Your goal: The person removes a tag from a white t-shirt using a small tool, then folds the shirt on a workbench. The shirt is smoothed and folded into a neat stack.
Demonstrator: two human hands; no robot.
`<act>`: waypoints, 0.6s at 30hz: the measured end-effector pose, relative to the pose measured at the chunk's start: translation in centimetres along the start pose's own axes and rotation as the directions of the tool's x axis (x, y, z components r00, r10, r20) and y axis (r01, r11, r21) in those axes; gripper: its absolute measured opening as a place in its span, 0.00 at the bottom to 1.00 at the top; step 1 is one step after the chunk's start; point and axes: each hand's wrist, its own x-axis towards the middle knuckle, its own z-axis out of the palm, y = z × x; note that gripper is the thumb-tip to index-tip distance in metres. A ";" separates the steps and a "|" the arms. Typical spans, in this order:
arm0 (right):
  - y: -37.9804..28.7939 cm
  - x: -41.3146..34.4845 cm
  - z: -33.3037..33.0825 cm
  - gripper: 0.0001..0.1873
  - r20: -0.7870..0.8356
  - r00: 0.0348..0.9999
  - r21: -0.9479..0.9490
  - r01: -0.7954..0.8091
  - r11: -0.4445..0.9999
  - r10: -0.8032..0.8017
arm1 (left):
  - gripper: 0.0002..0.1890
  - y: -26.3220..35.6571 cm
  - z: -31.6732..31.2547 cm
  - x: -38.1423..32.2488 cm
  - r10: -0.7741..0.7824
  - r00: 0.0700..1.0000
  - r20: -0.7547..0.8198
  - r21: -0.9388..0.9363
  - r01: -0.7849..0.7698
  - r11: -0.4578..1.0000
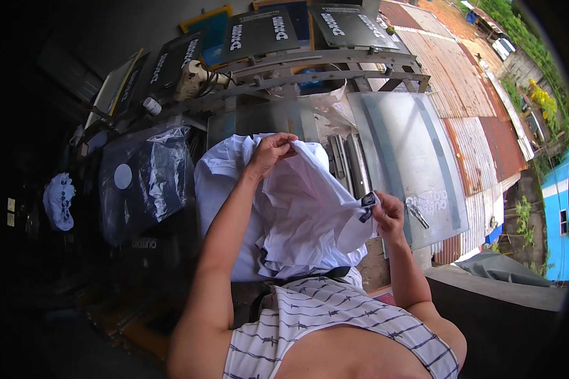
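A white fabric garment (308,208) is stretched between my two hands, its upper edge sloping down to the right. My left hand (272,152) pinches one end of that edge between thumb and fingers. At the other end, my right hand (390,215) grips the cloth close to a dark label (368,200) bearing a printed mark. Beneath hangs the loose, wrinkled body of the garment. More white garments (225,189) lie in a pile under and to the left of it, partly covered by my left forearm.
Left of the pile is a dark board under clear plastic (144,184). Metal bars (358,163) lie beside a glass panel (398,137), which carries a small metal tool (418,217). Behind run metal rails (322,76), a beige heat gun (192,78) and a white jar (152,106). Corrugated roofs (460,90) lie outside, right.
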 end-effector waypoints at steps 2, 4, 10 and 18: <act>1.2 2.2 -2.9 0.08 -0.341 0.936 -0.515 -0.260 0.817 0.083 | 0.31 -1.7 1.2 1.9 0.062 0.994 0.093 0.081 -0.069 0.994; 2.1 2.8 -4.9 0.09 -0.442 0.897 -0.824 -0.410 0.392 0.011 | 0.32 -3.3 1.9 3.6 0.018 1.000 -0.003 0.304 -0.016 0.953; 5.8 1.1 -5.1 0.16 -0.128 0.992 -0.914 -0.113 0.390 -0.014 | 0.10 -4.7 0.2 2.0 0.411 0.900 -0.145 0.874 -0.078 0.479; 18.5 1.9 0.1 0.21 0.076 0.660 -0.775 -0.432 0.461 0.747 | 0.17 -2.2 -1.3 -5.3 0.139 0.917 -0.374 0.849 0.277 0.451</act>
